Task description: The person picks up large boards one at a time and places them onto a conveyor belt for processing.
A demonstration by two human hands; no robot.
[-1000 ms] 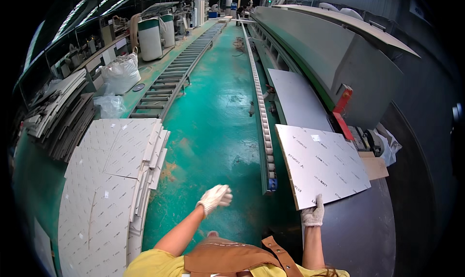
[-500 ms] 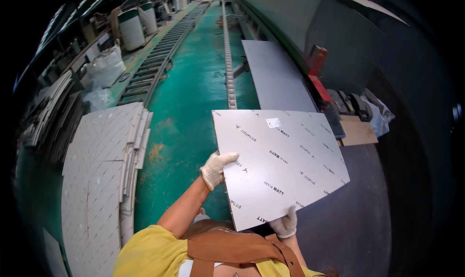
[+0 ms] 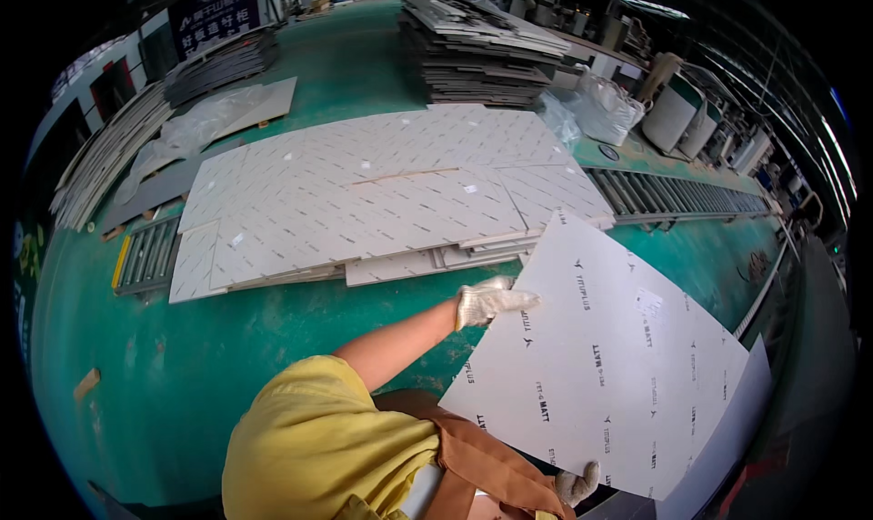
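Observation:
A flat board (image 3: 600, 365) with light film, printed marks and a small white label is held up in front of me, tilted. My left hand (image 3: 494, 302), in a cream knit glove, grips its left edge, thumb on the face and the other fingers behind. At the lower edge, near my apron, my right hand (image 3: 578, 484) holds the board in a matching glove; most of that hand is hidden behind it. Ahead of me lies a broad low stack of similar boards (image 3: 364, 193), a few steps beyond my left hand.
A roller conveyor (image 3: 682, 195) runs right from the stack, and a short roller section (image 3: 147, 255) sticks out at left. Taller piles of panels (image 3: 486, 56) stand behind. A wood scrap (image 3: 87, 384) lies on the green floor (image 3: 273, 365). White sacks (image 3: 605, 106) stand back right.
My view has swung left, so the board stack is now straight ahead and the machine side has slid to the right edge. The board has turned with me, still in both hands.

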